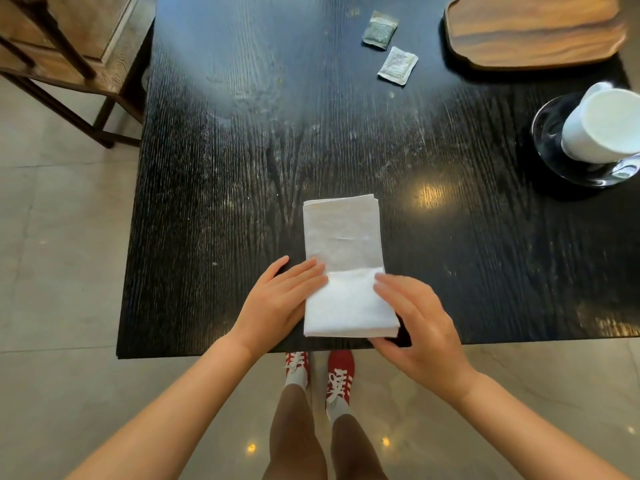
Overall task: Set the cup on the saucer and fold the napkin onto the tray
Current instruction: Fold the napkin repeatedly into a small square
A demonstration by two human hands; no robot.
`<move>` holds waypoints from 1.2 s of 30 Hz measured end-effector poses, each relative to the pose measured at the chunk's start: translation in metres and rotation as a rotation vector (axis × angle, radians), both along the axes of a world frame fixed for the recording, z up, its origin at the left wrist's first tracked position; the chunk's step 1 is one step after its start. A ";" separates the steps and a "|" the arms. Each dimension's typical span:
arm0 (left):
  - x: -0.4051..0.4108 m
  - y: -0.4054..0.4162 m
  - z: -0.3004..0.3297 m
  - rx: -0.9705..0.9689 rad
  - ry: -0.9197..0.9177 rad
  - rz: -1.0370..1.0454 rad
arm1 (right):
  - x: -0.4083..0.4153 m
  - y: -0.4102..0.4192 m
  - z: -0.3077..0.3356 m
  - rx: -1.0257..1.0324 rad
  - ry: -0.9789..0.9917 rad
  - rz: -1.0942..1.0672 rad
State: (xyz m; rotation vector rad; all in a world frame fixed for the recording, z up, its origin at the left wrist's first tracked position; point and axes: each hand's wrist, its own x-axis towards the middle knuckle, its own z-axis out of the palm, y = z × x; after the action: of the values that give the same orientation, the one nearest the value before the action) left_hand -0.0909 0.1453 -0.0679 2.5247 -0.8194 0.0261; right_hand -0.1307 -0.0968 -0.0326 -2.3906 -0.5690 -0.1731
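A white napkin (343, 258) lies folded into a long strip on the black table (242, 150), near its front edge. My left hand (277, 303) rests flat at the napkin's near left side, fingers touching the cloth. My right hand (419, 327) curls around the near right corner, thumb under the table-side edge and fingers over the top. A white cup (602, 126) stands on a dark glossy saucer (550, 133) at the right edge. The wooden tray (533, 32) sits at the far right corner, with nothing on it.
Two small sachets, a dark one (380, 30) and a pale one (397, 65), lie left of the tray. A wooden chair (69, 64) stands off the table's far left corner. My feet in red shoes (341, 372) are below the front edge.
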 end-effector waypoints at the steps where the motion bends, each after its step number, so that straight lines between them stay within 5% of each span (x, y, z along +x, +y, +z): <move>1: 0.001 0.000 0.001 -0.022 0.014 0.013 | 0.002 -0.002 -0.005 -0.044 0.062 -0.028; 8: 0.005 0.001 -0.001 -0.145 0.071 0.084 | 0.032 -0.004 -0.022 -0.065 0.108 -0.116; 17: 0.017 -0.041 0.015 -0.458 0.118 0.627 | 0.054 0.019 -0.010 0.087 0.206 -0.520; 26: 0.028 -0.047 0.009 -0.155 0.092 0.742 | 0.061 0.033 -0.010 -0.033 0.184 -0.688; 30: 0.038 -0.046 0.008 0.200 -0.004 0.514 | 0.072 0.032 -0.008 -0.278 0.091 -0.421; 36: 0.054 -0.039 -0.005 0.299 0.066 0.276 | 0.093 0.030 -0.027 -0.490 0.147 -0.124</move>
State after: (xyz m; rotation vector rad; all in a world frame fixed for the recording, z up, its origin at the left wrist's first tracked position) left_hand -0.0367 0.1062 -0.0734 2.8868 -0.4713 -0.0948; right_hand -0.0375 -0.0663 -0.0591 -2.8850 -0.4286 0.1019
